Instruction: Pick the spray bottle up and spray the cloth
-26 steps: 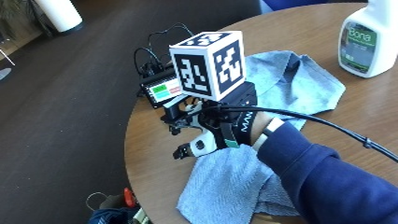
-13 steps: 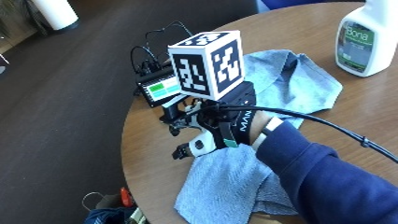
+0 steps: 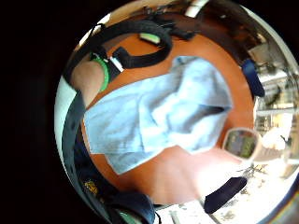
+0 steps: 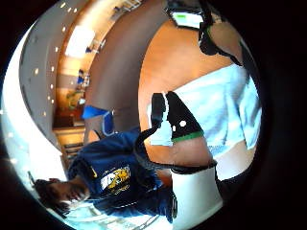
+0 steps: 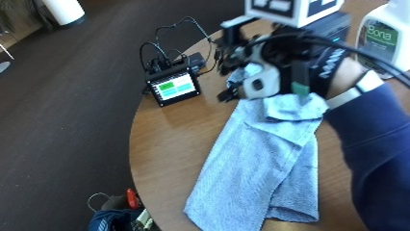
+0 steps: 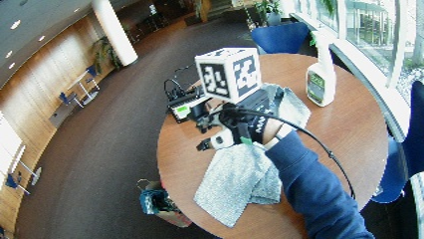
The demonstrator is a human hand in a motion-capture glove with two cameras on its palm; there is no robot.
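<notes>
The white spray bottle (image 5: 384,33) (image 6: 318,74) stands upright on the far side of the round wooden table (image 5: 173,139), apart from my hand. My gloved right hand (image 5: 288,67) (image 6: 242,127) hovers over the far end of a grey-blue cloth (image 5: 262,163) (image 6: 238,179), fingers relaxed and holding nothing. The cloth runs from under the hand to the near table edge. More cloth (image 6: 291,104) shows beyond the hand; I cannot tell whether it is the same piece. The little finger side palm view shows cloth (image 3: 159,112) flat on the wood with the bottle (image 3: 243,142) beside it.
A small black device with a lit green screen (image 5: 172,87) (image 6: 185,107) and its cables sits near the table's left edge. A bag (image 5: 118,219) lies on the floor below the near edge. A blue chair (image 6: 285,37) stands behind the table.
My hand has moved across the table toward the spray bottle, uncovering more of the near cloth. It still holds nothing. The bottle and the screen device have stayed put.
</notes>
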